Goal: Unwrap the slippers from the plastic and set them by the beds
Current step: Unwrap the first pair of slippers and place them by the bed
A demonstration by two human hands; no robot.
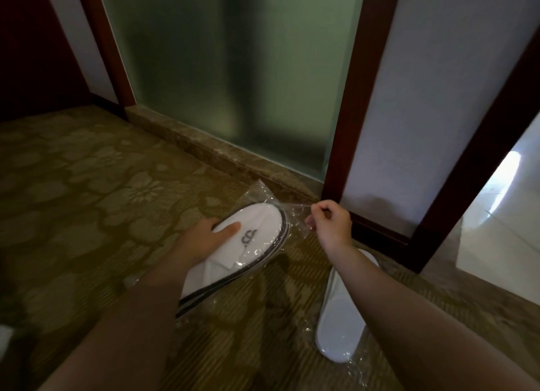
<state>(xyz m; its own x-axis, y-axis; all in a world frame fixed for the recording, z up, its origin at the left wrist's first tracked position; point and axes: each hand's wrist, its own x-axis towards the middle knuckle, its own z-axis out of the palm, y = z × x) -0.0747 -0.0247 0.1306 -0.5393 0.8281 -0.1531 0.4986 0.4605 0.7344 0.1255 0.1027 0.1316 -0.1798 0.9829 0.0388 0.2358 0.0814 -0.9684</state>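
A: So, which step is this?

B: Peeling the wrap. The left hand point(204, 238) holds the wrapped slippers point(242, 253) above the carpet point(87, 186), thumb laid flat across the white top beside the logo, the other fingers curled out of sight underneath. The right hand point(330, 221) has its fingers closed in a pinch on a stretched flap of the plastic point(292, 212).

A: Where does the pair sit relative to that pinch?

B: Toward nine o'clock of it, just beside; the toe end nearly touches the taut film. The toe points to about one o'clock, the heel to seven.

A: How would you do it well?

B: Probably keep the left grip firm and draw the film away toward three o'clock, steadily, so it tears or slides off instead of just stretching.

A: And the white thing on the floor?

B: Another slipper point(342, 317), at five o'clock of the held pair, under the right forearm, with loose film around it. No bed is in view.
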